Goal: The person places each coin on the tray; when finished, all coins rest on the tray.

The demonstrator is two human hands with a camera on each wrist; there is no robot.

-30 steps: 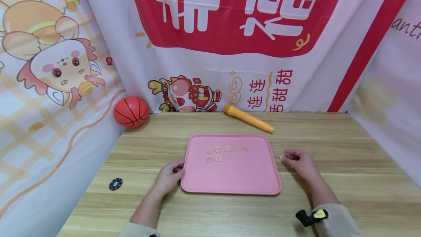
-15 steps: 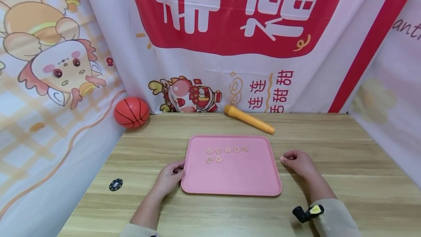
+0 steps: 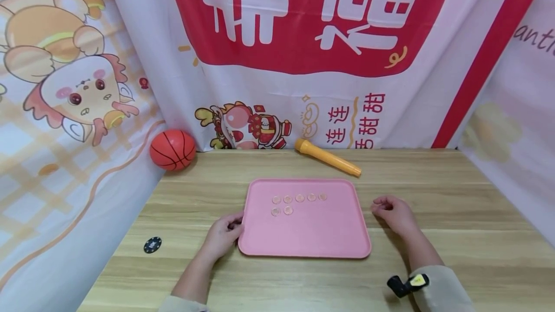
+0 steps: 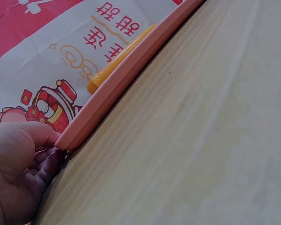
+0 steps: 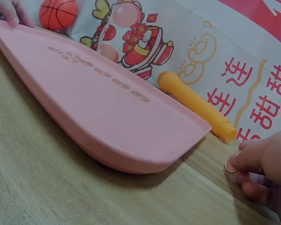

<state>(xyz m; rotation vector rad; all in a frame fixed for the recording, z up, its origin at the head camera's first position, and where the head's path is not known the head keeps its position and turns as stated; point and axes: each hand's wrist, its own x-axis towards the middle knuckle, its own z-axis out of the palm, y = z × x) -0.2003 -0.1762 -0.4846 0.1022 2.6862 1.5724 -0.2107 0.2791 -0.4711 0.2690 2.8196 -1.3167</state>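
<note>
A pink tray lies on the wooden table, with several small copper-coloured coins set in two rows toward its far side. My left hand grips the tray's left edge; in the left wrist view the thumb meets the rim while the other fingers curl at its underside. Off the tray's right side, my right hand pinches one coin between thumb and fingertips, low over the table. That held coin barely shows in the head view.
An orange toy microphone lies behind the tray. A red toy basketball sits at the table's back left corner. Left of my left arm is a black poker chip. Printed cloths hang along the back and both sides.
The right fingertips have turned slightly, so the pinched coin shows less in the head view. The left hand, the tray and its coins stay in place.
</note>
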